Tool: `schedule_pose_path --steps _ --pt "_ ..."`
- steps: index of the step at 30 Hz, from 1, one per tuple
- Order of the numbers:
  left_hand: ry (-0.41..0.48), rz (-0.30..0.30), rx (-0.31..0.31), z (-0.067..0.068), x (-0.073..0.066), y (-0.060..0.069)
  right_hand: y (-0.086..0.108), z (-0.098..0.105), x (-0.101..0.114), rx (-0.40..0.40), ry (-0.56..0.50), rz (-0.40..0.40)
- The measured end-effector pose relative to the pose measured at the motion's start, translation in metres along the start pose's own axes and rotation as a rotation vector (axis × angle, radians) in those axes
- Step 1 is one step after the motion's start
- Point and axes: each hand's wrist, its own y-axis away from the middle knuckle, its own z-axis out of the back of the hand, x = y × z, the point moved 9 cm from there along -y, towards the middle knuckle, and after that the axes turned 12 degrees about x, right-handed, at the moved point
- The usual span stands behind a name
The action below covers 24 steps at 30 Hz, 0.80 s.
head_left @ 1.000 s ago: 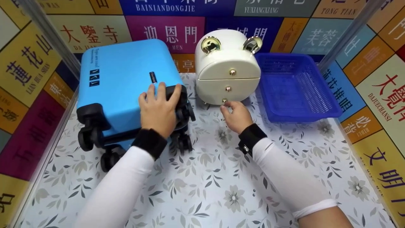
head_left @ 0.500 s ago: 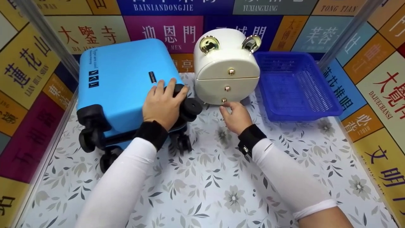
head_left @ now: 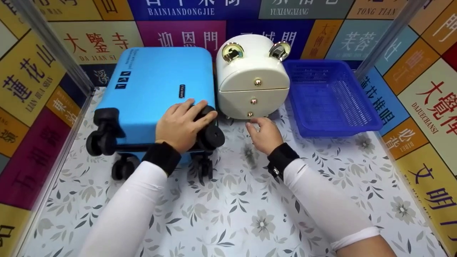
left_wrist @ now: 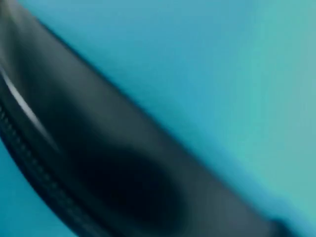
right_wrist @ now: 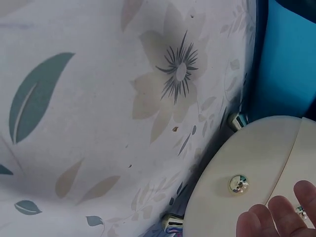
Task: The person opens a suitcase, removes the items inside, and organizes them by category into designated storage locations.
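Blue suitcase (head_left: 160, 78) lies beside white cabinet (head_left: 246, 67), drawers (head_left: 235, 101) closed — positioning looks mostly done, not released: left hand (head_left: 180, 128) rests extended fingers on suitcase corner. Right hand (head_left: 267, 136): fingers loosely bent, empty, near lowest knob (head_left: 250, 114).

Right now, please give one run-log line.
left hand: on blue suitcase; right hand: empty, near white box; blue basket: beside box

The left hand (head_left: 181, 125) partly hides the light-blue, boxy hard-shell suitcase (head_left: 160, 78); the magenta lettered panel (head_left: 178, 32) behind it is partly covered.
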Motion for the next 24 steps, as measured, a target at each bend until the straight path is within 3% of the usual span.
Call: schedule_pose_path --steps 4,11,15,21,24 --pt "-0.013 0.038 -0.025 -0.002 0.002 0.007 -0.001 0.000 -0.002 -0.002 0.002 -0.004" --pt "0.051 0.119 0.120 -0.016 0.018 0.043 -0.001 -0.001 -0.002 0.009 0.013 -0.010" --pt "0.068 0.151 0.141 -0.020 0.030 0.059 -0.001 -0.005 0.001 0.011 0.021 0.006" --pt "0.050 0.120 0.106 -0.022 0.029 0.065 0.000 -0.006 0.005 0.014 0.020 0.022" --pt "0.051 0.133 0.147 -0.023 0.029 0.061 0.001 -0.006 0.006 0.013 0.019 0.017"
